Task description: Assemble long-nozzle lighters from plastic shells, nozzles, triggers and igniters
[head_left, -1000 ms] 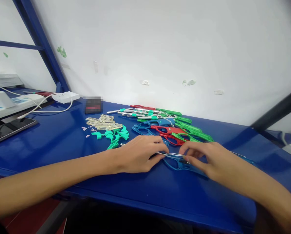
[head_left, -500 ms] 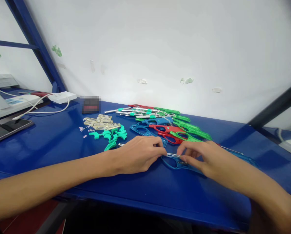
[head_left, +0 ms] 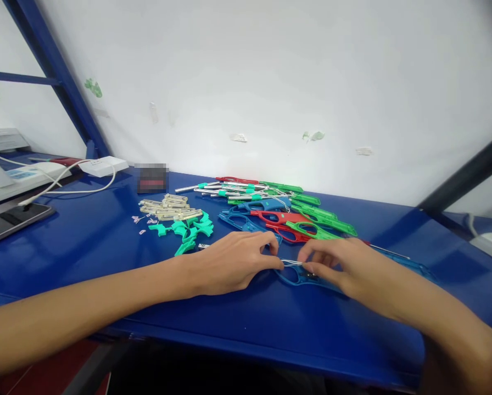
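My left hand [head_left: 240, 262] is closed near the near edge of the pile, its thumb and fingertips at the left end of thin white wires [head_left: 291, 262]. At the other end of these wires, my right hand [head_left: 336, 263] pinches with thumb and index finger. Beneath both sets of fingertips lies a translucent blue lighter casing half [head_left: 297, 280] with a looped handle, flat on the table. A small dark metallic part sits in it by my right thumb, partly covered. My right fingers and palm hide much of the casing's right side.
Behind my hands lie red, green and blue lighter casings [head_left: 287, 218] with metal tubes [head_left: 229, 192]. To the left are green triggers [head_left: 188, 230] and clear fuel tanks [head_left: 169, 208]. A phone [head_left: 15, 222], white cable [head_left: 85, 191] and blurred dark box [head_left: 152, 178] lie farther left.
My left index finger has lifted slightly away from the thumb. My right hand keeps its pinch in nearly the same place. The view has shifted a little.
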The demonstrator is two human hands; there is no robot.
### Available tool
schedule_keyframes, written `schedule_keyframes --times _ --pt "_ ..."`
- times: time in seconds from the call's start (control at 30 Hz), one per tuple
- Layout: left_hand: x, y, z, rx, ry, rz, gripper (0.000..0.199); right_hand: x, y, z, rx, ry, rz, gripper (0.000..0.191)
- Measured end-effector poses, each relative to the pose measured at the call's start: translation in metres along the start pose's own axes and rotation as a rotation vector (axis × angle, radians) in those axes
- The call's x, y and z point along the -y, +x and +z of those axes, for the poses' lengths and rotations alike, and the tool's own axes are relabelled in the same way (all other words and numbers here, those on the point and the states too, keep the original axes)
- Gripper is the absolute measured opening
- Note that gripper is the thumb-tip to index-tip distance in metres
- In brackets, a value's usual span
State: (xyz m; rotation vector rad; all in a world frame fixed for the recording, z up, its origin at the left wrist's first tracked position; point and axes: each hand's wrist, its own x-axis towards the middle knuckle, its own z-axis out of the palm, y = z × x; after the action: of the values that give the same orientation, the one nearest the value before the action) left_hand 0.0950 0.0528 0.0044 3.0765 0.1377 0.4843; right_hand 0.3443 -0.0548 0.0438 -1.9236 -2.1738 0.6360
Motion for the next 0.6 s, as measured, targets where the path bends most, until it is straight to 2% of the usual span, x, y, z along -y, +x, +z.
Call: schedule_keyframes --times 0.37,0.6 --pt "0.0000 0.0004 -0.0024 0.036 0.045 0.023 0.046 -0.0048 0.0003 0.0007 -0.016 0.003 0.006 0.026" --pt "0.0000 0.0002 0.0017 -0.009 0.020 0.017 0.040 -0.0049 0.0001 -0.0003 -0.005 0.011 -0.003 0.028"
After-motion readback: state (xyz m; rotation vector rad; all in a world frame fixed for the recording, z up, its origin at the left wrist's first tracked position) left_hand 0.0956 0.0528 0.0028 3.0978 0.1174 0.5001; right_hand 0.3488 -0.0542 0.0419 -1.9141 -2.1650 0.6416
